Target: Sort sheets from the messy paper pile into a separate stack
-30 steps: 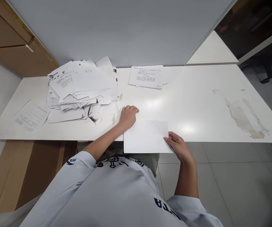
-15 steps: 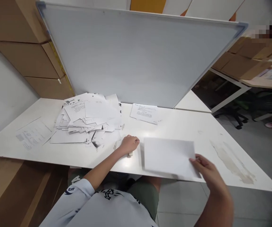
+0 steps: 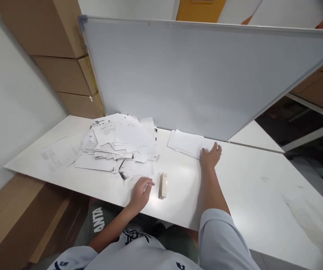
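The open right hand [image 3: 211,156] rests on the paper stack [image 3: 185,143] at the far edge, the empty left hand [image 3: 140,194] lies near the stapler [image 3: 163,185], and a careless brush could scatter the loose pile [image 3: 122,140].

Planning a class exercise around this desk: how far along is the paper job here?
A small stack of sheets lying apart by the whiteboard looks done. In hand: the right hand is at that stack's edge, while the left hand holds nothing visible, beside a stapler. Left: the large loose heap of paper.
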A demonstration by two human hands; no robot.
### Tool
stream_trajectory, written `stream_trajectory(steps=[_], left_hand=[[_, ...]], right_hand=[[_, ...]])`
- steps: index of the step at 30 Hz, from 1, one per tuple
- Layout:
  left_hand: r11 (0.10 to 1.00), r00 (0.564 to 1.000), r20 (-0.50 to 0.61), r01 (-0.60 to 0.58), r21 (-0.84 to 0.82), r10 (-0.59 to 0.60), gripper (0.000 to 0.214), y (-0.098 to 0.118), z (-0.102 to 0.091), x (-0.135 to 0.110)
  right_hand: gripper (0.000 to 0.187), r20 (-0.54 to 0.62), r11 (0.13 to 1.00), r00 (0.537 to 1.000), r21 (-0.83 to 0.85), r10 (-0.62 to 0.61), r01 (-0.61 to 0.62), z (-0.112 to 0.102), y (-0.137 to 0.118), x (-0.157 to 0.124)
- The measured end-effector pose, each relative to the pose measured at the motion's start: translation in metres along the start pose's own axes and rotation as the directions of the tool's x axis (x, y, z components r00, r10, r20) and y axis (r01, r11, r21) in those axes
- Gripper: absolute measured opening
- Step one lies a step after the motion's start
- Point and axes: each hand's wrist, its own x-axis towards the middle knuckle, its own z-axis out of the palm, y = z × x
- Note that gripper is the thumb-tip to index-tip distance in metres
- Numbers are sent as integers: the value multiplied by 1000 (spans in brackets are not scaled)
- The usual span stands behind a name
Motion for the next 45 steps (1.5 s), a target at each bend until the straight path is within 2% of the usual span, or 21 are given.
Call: stream_trajectory(steps=[2,3,5,6,8,10,12,14,16,17,19,20,22,24,26,31,35,39,42,44,45], left_hand=[[998,997,-43,57,-31,-59,28,1,1,0],[995,995,-47,86,-50,-88,27,2,2,2],[987,990,-25,133,-88,-136,24,2,4,7],[984,989,-9,149,-100,-151,23,3,5,8],[979,986,19,167,-113,-166,23,4,7,9],[978,985,19,173,-121,-172,23,5,8,4],[980,986,-14,162,-119,-164,23,5,10,-2],[992,993,-43,106,-69,-110,25,3,7,-1],[997,1000,1,-11,82,11,27,1,-6,14],[978,995,57,-90,191,80,27,0,-18,28],[877,984,91,-179,445,154,29,-3,-49,67],[809,984,82,-175,562,156,32,-5,-68,89],[662,993,20,-90,744,112,50,-11,-104,128],[571,999,19,7,821,-41,61,-21,-130,152],[537,992,56,14,843,-115,56,-31,-143,156],[547,987,151,-155,822,52,33,-45,-143,135],[585,973,212,-222,780,86,28,-43,-149,131],[623,978,132,-204,755,161,22,-40,-151,121],[656,974,-15,-139,742,224,18,-37,-146,106],[711,948,-220,-11,703,232,22,-34,-146,99],[768,907,-374,98,633,193,24,-33,-148,99]], right_hand=[[65,-53,995,995,-48,-86,84,0,8,-18],[63,-75,980,983,-116,-171,161,0,14,-27],[55,-49,938,960,-230,-276,258,1,26,-42],[48,21,917,954,-272,-298,292,2,32,-47],[40,198,886,937,-316,-288,339,4,39,-51],[42,318,864,912,-346,-259,365,7,41,-51],[44,325,847,916,-394,-235,356,8,40,-49],[47,310,834,922,-424,-233,353,8,38,-48],[50,292,841,925,-411,-243,351,5,35,-51],[51,280,857,929,-388,-242,340,3,34,-53],[51,252,904,945,-319,-207,283,-3,33,-59],[51,245,928,953,-279,-179,247,-7,32,-63],[49,235,964,964,-204,-122,172,-15,32,-73],[48,222,983,972,-143,-81,115,-21,32,-83],[47,209,992,976,-95,-58,79,-26,33,-93],[43,208,997,978,-65,-28,43,-28,38,-102],[44,229,994,972,-85,-51,73,-29,39,-102],[46,248,991,967,-97,-61,87,-30,40,-105],[45,244,989,967,-101,-78,105,-29,41,-106],[45,246,988,966,-109,-78,108,-27,42,-105],[45,251,988,965,-112,-78,109,-27,42,-104]])
